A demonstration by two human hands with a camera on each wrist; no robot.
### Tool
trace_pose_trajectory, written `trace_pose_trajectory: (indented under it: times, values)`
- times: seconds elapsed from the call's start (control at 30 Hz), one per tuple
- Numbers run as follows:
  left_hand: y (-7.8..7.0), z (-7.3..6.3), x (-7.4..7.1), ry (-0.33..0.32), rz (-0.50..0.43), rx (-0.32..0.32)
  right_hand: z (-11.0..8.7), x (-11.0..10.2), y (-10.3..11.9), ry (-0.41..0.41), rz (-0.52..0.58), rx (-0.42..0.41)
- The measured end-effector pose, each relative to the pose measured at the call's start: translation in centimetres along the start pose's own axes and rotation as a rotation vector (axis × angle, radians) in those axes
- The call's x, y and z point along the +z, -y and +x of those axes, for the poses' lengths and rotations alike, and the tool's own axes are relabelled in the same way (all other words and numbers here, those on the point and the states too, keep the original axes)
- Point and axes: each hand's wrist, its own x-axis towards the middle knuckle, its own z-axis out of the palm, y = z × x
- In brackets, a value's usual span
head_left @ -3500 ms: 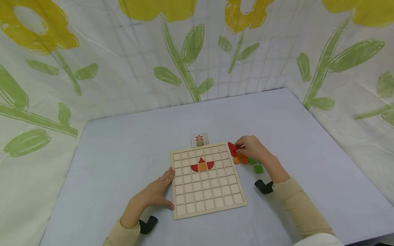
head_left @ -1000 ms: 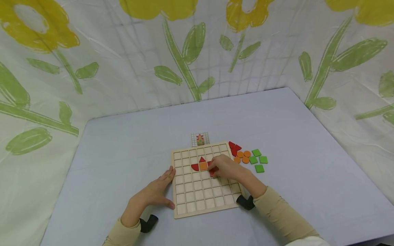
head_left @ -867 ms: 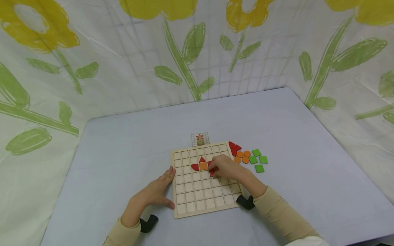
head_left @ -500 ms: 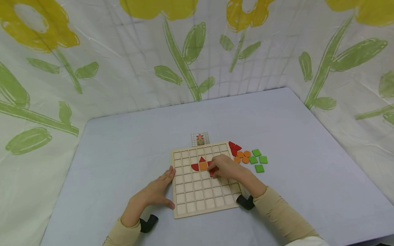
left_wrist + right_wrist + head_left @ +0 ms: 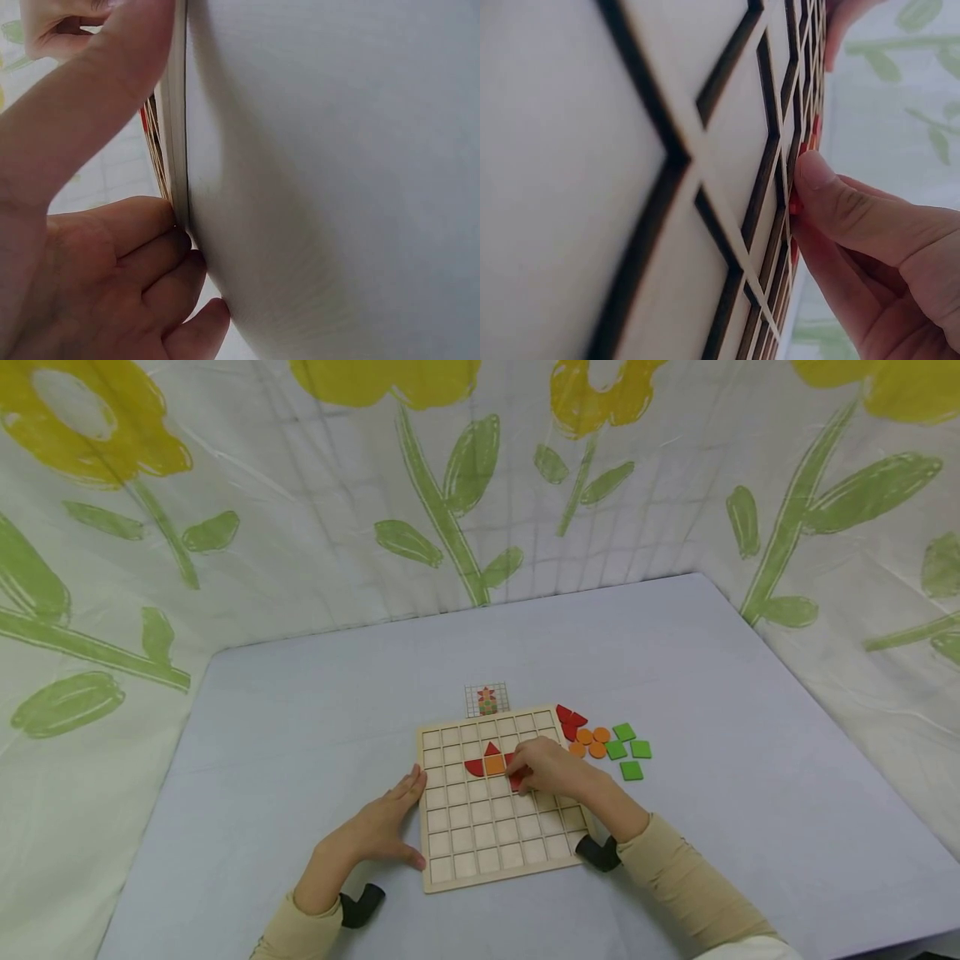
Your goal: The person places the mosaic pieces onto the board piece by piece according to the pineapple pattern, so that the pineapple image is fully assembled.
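Observation:
A wooden grid board [image 5: 501, 837] lies on the table. My left hand [image 5: 378, 827] rests along its left edge, thumb and fingers spread and touching the side; the left wrist view shows the fingertips at the rim. Over the board, my right hand [image 5: 551, 766] pinches a red piece [image 5: 795, 204] between thumb and fingers. Its shape is mostly hidden by the fingers. Set in the grid are a red triangle [image 5: 491, 749], an orange square [image 5: 494, 765] and a red quarter-round piece [image 5: 474, 767]. Another red piece [image 5: 509, 759] is partly covered by my right hand.
Right of the board lie several red pieces [image 5: 572, 720], orange discs [image 5: 597, 749] and green squares [image 5: 632, 771]. A small pattern card [image 5: 487, 700] lies behind the board. Black wrist camera parts [image 5: 363, 906] jut from both cuffs.
From the loose red pieces at the right, my right hand has moved left and down over the board with a red piece. Over the last second it has stayed still. My left hand has not moved.

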Motion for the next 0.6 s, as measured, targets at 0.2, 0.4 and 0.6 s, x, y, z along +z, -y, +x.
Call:
trace_pose_trajectory:
  times: [0.2, 0.4, 0.6]
  values:
    - [0.0, 0.0, 0.0, 0.002, 0.001, 0.0, -0.2, 0.0, -0.4, -0.023, 0.018, 0.003]
    - [0.0, 0.0, 0.0, 0.005, -0.002, 0.008, -1.5, -1.0, -1.6, -0.091, 0.072, 0.013]
    - [0.1, 0.2, 0.0, 0.0, 0.007, 0.005, -2.7, -2.3, -2.5, -0.173, 0.105, 0.089]
